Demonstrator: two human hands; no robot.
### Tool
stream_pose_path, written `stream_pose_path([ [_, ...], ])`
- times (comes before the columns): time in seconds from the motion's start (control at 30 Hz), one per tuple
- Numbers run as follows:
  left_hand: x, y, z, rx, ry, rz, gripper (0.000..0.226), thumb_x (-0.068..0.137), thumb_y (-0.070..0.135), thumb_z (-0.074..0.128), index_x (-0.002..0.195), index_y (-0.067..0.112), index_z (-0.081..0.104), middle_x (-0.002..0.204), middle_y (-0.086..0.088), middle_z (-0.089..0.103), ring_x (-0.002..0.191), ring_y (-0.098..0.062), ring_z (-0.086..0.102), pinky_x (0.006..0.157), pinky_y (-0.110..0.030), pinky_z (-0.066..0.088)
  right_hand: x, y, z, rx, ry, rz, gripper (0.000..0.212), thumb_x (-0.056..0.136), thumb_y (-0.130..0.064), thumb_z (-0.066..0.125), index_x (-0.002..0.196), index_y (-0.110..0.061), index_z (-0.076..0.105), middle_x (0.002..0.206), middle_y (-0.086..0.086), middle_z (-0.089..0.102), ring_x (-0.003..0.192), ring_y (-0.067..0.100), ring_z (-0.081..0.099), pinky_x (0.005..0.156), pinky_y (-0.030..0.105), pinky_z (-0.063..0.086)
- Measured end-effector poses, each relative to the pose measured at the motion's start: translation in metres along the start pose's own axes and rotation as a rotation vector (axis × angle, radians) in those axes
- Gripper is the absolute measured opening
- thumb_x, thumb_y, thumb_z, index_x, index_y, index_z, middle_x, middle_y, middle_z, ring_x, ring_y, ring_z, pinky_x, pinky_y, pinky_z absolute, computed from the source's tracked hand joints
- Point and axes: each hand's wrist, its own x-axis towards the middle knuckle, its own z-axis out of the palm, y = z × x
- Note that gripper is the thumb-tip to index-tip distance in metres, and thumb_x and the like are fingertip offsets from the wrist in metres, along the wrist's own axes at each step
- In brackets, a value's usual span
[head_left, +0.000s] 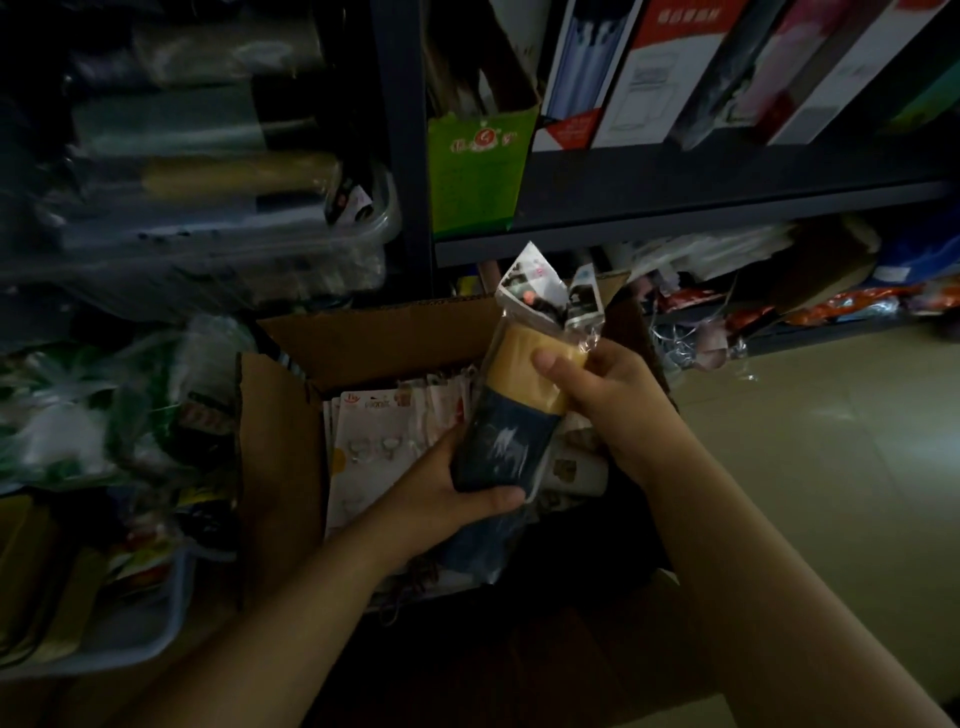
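I hold a plastic-wrapped packet (511, 415) above an open cardboard box (374, 338). The packet has a yellow upper band, a dark blue lower part and a printed paper header at its top. My left hand (462, 499) grips its lower blue end, thumb across the front. My right hand (597, 395) grips the yellow band from the right, thumb on its face. Inside the box lie several flat white carded packs (363, 447).
A dark metal shelf (675, 228) stands behind the box, with a green carton (478, 171) and upright boxed goods on it. Clear bins of rolled goods (208, 156) are stacked at the left. Bagged items (78, 415) and a tray (130, 623) sit lower left. Bare floor (805, 441) is at the right.
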Motion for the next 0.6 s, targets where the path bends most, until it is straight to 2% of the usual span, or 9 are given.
stream_pose_path([
  [0.07, -0.004, -0.003, -0.007, -0.032, 0.041, -0.007, 0.051, 0.075, 0.012, 0.075, 0.110, 0.041, 0.051, 0.115, 0.016, 0.063, 0.093, 0.009, 0.062, 0.075, -0.012, 0.051, 0.004, 0.009, 0.006, 0.013, -0.016, 0.040, 0.044, 0.072, -0.043, 0.071, 0.103, -0.013, 0.066, 0.092, 0.000, 0.074, 0.087, 0.016, 0.071, 0.075, 0.029, 0.056],
  [0.13, -0.011, -0.010, -0.017, -0.073, 0.130, -0.045, 0.047, 0.077, 0.012, 0.074, 0.108, 0.040, 0.051, 0.108, 0.018, 0.064, 0.089, 0.005, 0.062, 0.072, -0.013, 0.049, 0.010, 0.032, 0.005, 0.013, 0.016, 0.094, 0.038, 0.085, -0.045, 0.064, 0.109, -0.015, 0.063, 0.096, 0.000, 0.071, 0.093, 0.018, 0.069, 0.079, 0.031, 0.056],
  [0.2, -0.019, -0.019, -0.029, -0.087, 0.239, -0.086, 0.043, 0.079, 0.014, 0.073, 0.105, 0.040, 0.050, 0.097, 0.021, 0.062, 0.083, 0.007, 0.058, 0.064, -0.010, 0.045, 0.015, 0.065, -0.004, -0.298, 0.106, 0.174, 0.032, 0.091, -0.042, 0.059, 0.113, -0.019, 0.059, 0.097, -0.003, 0.066, 0.096, 0.021, 0.066, 0.079, 0.034, 0.055],
  [0.27, -0.027, -0.030, -0.039, -0.078, 0.304, -0.104, 0.040, 0.080, 0.015, 0.073, 0.102, 0.040, 0.051, 0.095, 0.020, 0.062, 0.082, 0.005, 0.059, 0.062, -0.012, 0.044, 0.018, 0.098, -0.012, -0.690, 0.113, 0.310, 0.032, 0.092, -0.035, 0.061, 0.120, -0.023, 0.053, 0.104, -0.003, 0.061, 0.097, 0.021, 0.061, 0.078, 0.034, 0.052],
  [0.33, -0.033, -0.040, -0.047, -0.076, 0.350, -0.126, 0.038, 0.079, 0.013, 0.074, 0.099, 0.039, 0.054, 0.097, 0.014, 0.065, 0.088, -0.003, 0.061, 0.068, -0.018, 0.046, 0.021, 0.129, -0.014, -0.925, 0.013, 0.376, 0.044, 0.094, -0.025, 0.058, 0.136, -0.020, 0.045, 0.128, 0.005, 0.055, 0.112, 0.024, 0.056, 0.091, 0.035, 0.048],
  [0.4, -0.037, -0.048, -0.052, -0.089, 0.369, -0.145, 0.037, 0.079, 0.013, 0.074, 0.099, 0.037, 0.055, 0.101, 0.010, 0.066, 0.094, -0.009, 0.062, 0.072, -0.022, 0.047, 0.026, 0.152, -0.009, -1.166, -0.086, 0.308, 0.055, 0.094, -0.022, 0.056, 0.144, -0.015, 0.034, 0.142, 0.009, 0.044, 0.127, 0.026, 0.045, 0.101, 0.029, 0.035],
  [0.47, -0.039, -0.054, -0.055, -0.091, 0.373, -0.158, 0.040, 0.077, 0.017, 0.077, 0.103, 0.037, 0.055, 0.104, 0.008, 0.066, 0.096, -0.011, 0.062, 0.074, -0.024, 0.048, 0.031, 0.169, -0.003, -1.269, -0.095, 0.237, 0.071, 0.089, -0.024, 0.060, 0.149, -0.014, 0.023, 0.148, 0.013, 0.032, 0.135, 0.029, 0.033, 0.107, 0.029, 0.027],
  [0.6, -0.043, -0.062, -0.057, -0.081, 0.393, -0.190, 0.052, 0.069, 0.027, 0.079, 0.115, 0.033, 0.056, 0.111, 0.003, 0.067, 0.103, -0.018, 0.063, 0.086, -0.033, 0.050, 0.035, 0.182, 0.006, -1.454, -0.054, 0.321, 0.086, 0.084, -0.035, 0.067, 0.151, -0.020, 0.014, 0.154, 0.017, 0.014, 0.141, 0.037, 0.015, 0.112, 0.042, 0.022],
])
